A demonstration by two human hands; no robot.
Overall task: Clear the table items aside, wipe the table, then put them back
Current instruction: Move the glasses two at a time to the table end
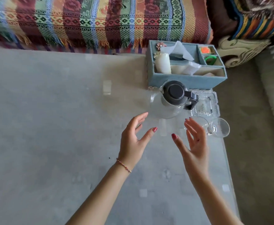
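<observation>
A clear glass jug (165,108) with a dark lid and handle stands on the glass table (68,127) at its far right. Behind it sits a blue tissue organiser box (181,80) with a tissue, a white candle and small items. Right of the jug lies a cut-glass ashtray (205,105), and a stemmed glass (217,127) stands near the table's right edge. My left hand (133,140) and my right hand (193,143) hover just in front of the jug, palms facing each other, fingers spread, holding nothing.
A sofa with a striped patterned throw (92,21) runs along the table's far side. A cushion and a carved armrest (243,49) are at the upper right. Grey carpet (254,127) shows right of the table and through the glass.
</observation>
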